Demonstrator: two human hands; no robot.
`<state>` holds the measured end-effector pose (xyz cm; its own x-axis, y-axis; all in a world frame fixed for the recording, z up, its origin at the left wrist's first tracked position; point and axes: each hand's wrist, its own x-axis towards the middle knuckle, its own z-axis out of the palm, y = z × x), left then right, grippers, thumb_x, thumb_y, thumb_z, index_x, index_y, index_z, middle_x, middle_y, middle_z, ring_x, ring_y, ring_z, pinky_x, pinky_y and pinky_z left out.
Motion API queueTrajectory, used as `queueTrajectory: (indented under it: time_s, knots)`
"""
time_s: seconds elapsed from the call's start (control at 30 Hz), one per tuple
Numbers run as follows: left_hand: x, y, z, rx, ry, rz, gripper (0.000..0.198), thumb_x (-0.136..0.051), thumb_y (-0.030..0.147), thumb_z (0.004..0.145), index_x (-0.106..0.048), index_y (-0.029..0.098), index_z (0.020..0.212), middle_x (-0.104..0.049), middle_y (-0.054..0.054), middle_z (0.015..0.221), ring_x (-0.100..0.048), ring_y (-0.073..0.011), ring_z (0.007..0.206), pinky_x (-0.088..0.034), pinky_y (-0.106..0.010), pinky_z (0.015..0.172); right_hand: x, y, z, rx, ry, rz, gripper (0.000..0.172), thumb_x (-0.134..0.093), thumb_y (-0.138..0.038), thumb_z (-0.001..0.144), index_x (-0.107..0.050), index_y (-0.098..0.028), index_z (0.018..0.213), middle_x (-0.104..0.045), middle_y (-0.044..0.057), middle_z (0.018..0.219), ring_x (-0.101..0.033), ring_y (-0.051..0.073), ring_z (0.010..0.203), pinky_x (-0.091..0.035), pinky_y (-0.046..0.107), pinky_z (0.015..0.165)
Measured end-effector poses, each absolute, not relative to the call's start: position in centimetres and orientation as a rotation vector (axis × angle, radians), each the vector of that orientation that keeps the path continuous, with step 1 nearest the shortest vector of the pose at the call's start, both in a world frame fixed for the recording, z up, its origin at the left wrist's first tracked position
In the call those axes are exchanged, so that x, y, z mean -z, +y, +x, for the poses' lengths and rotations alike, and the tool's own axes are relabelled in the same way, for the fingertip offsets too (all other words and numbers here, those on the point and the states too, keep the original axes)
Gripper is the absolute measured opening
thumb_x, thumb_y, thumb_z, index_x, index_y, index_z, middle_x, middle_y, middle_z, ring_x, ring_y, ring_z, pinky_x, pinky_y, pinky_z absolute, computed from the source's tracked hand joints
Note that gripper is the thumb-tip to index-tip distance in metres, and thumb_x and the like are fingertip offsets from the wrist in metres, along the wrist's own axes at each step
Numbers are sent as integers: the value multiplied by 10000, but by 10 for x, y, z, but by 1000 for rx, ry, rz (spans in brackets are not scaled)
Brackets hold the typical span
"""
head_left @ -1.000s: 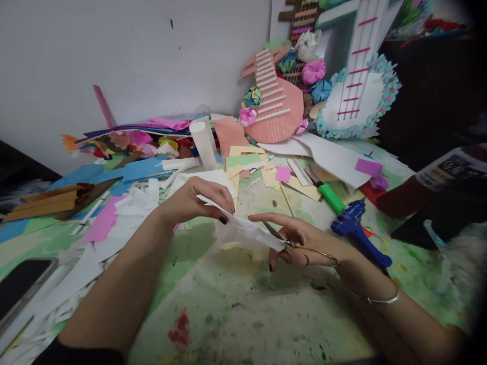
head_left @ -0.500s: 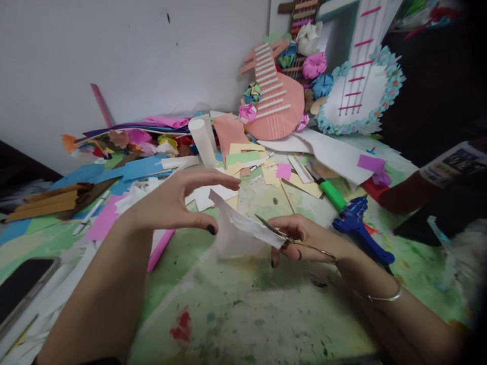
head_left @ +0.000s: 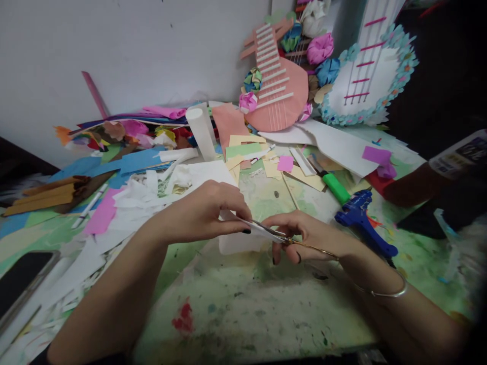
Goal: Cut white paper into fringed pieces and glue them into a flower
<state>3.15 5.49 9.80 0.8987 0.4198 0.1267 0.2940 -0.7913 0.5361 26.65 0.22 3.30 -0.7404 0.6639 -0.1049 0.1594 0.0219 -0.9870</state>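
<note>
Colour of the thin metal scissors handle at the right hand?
Gold-toned; the thin metal scissors handle shows best in the head view.

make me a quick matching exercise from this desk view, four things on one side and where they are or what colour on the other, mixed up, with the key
Column 1
1. scissors
2. glue gun
3. phone
4. tall roll

Column 2
A. white and leaning, towards the back of the table
B. cut off by the picture's left edge
C. held in the person's right hand
D. blue, lying beside the right wrist

Right pairs: 1-C, 2-D, 3-B, 4-A
</note>
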Motion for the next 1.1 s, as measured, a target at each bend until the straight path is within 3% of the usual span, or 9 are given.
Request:
queueTrajectory:
  time_s: [0.23,0.53,0.7,1.1]
  knots:
    - [-93,52,38,-299,532,2535,74,-628,143,766,-694,175,780,-651,3,687,-561,-90,639,-418,-200,607,-35,2,267,-1771,-1959,-879,714,-665,-619,694,-565,-128,1204,-585,-9,621,-449,90,526,-305,199,463]
    - [-92,50,41,-276,508,2535,77,-606,147,772,-675,177,792,-652,8,701,-570,-87,647,-413,-192,611,-33,1,267,-1845,-1904,-848,680,-679,-591,699,-560,-135,1190,-534,-40,576,-418,71,476,-289,188,434]
    - [-91,50,42,-253,507,2539,82,-593,154,782,-670,178,793,-651,12,697,-567,-87,641,-417,-191,613,-35,1,268,-1838,-1887,-878,545,-710,-530,701,-609,-122,1047,-509,-58,520,-400,51,414,-248,169,378]
    - [-91,51,43,-220,500,2565,102,-570,187,806,-666,176,773,-647,12,671,-566,-97,631,-409,-211,609,-35,2,264,-2018,-1729,-998,402,-745,-298,692,-604,-133,1030,-550,-86,477,-379,19,323,-239,127,301]
